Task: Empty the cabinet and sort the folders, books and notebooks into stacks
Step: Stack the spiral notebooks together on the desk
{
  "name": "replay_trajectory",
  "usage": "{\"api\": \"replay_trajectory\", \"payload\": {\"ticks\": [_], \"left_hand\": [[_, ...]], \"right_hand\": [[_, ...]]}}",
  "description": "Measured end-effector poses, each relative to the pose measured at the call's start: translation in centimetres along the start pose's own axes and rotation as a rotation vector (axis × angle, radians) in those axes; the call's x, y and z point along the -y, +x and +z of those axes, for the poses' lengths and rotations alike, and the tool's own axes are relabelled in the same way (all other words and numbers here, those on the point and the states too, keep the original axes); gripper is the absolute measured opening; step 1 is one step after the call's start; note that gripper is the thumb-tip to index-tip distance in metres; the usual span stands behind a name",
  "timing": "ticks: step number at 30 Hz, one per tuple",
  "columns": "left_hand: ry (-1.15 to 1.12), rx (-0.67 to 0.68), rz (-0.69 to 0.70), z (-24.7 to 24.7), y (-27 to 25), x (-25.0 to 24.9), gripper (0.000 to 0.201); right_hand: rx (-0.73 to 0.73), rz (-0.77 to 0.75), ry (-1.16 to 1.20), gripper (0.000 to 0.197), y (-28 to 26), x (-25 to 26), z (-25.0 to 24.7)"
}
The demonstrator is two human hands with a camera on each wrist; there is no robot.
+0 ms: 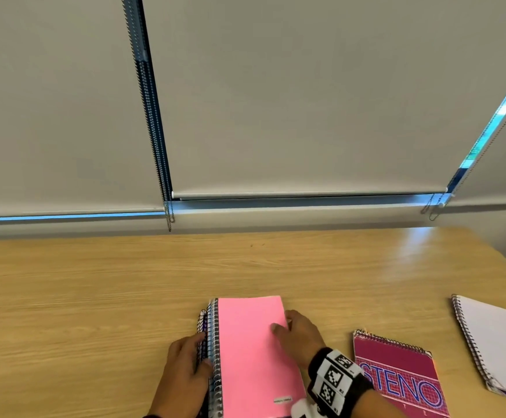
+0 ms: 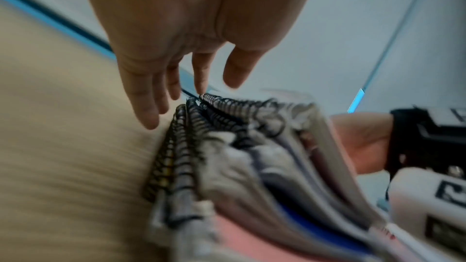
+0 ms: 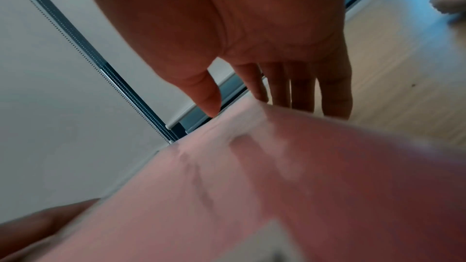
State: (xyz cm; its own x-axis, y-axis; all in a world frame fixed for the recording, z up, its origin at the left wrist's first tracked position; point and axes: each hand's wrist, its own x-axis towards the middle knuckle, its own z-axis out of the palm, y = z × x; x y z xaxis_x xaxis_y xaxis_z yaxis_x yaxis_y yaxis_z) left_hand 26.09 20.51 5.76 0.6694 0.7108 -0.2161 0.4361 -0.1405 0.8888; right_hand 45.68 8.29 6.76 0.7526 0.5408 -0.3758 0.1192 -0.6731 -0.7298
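Observation:
A stack of spiral notebooks (image 1: pixel 254 351) with a plain pink cover on top lies on the wooden table (image 1: pixel 95 297) at the near edge. My left hand (image 1: pixel 185 366) sits at the stack's left side, its straight fingers (image 2: pixel 151 97) touching the black wire spirals (image 2: pixel 191 136). My right hand (image 1: pixel 300 333) is at the stack's right edge. Its thumb tip rests on the pink cover (image 3: pixel 277 176) and its straight fingers (image 3: pixel 302 91) reach down past that edge. Neither hand curls round anything.
A red "STENO" pad (image 1: pixel 402 378) lies on the table just right of my right wrist. A white spiral notebook (image 1: pixel 496 339) lies further right near the table's edge. Lowered window blinds (image 1: pixel 276 101) with bead chains close off the back.

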Motion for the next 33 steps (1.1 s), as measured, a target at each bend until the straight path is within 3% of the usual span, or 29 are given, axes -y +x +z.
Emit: {"api": "replay_trajectory", "payload": {"ticks": [1,4,7,13,16,19,21,23,27,31,33], "left_hand": [[-0.051,0.002,-0.037,0.2,-0.1,-0.3,0.041],[-0.126,0.098,-0.139,1.3,-0.4,-0.7,0.065],[-0.206,0.116,-0.142,2.1,-0.4,-0.7,0.078],[-0.216,0.173,-0.093,1.9,-1.2,-0.5,0.077],[-0.124,0.092,-0.079,1.7,-1.6,-1.4,0.074],[0.197,-0.106,0.089,2.0,-1.7,-3.7,0.074],[0.242,-0.113,0.263,3.1,-2.0,-6.6,0.061],[0.161,0.006,0.372,5.2,-2.1,-9.8,0.041],[0.045,0.364,0.317,10.9,-1.9,-14.4,0.023],[0.231,0.651,0.293,18.0,-2.3,-16.6,0.018],[0.287,0.734,0.277,21.1,-2.7,-17.4,0.023]], "right_hand": [[0.019,-0.011,-0.012,0.032,-0.1,-0.1,0.2],[0.094,0.005,0.025,0.040,-0.5,0.4,1.1],[0.128,0.026,0.062,0.040,-1.0,0.8,2.0],[0.146,0.073,0.110,0.040,-1.5,1.4,1.7],[0.163,0.074,0.161,0.046,-1.9,1.7,0.8],[0.129,0.042,0.180,0.061,-2.6,1.3,-1.7],[0.076,0.015,0.160,0.060,-2.7,0.0,-4.6],[0.006,0.014,0.117,0.055,-2.8,-2.2,-8.4],[-0.190,0.146,0.054,0.054,-2.5,-8.6,-18.4],[-0.457,0.394,-0.086,0.076,-1.7,-16.8,-28.7],[-0.490,0.551,-0.162,0.092,-1.7,-20.7,-32.5]]}}
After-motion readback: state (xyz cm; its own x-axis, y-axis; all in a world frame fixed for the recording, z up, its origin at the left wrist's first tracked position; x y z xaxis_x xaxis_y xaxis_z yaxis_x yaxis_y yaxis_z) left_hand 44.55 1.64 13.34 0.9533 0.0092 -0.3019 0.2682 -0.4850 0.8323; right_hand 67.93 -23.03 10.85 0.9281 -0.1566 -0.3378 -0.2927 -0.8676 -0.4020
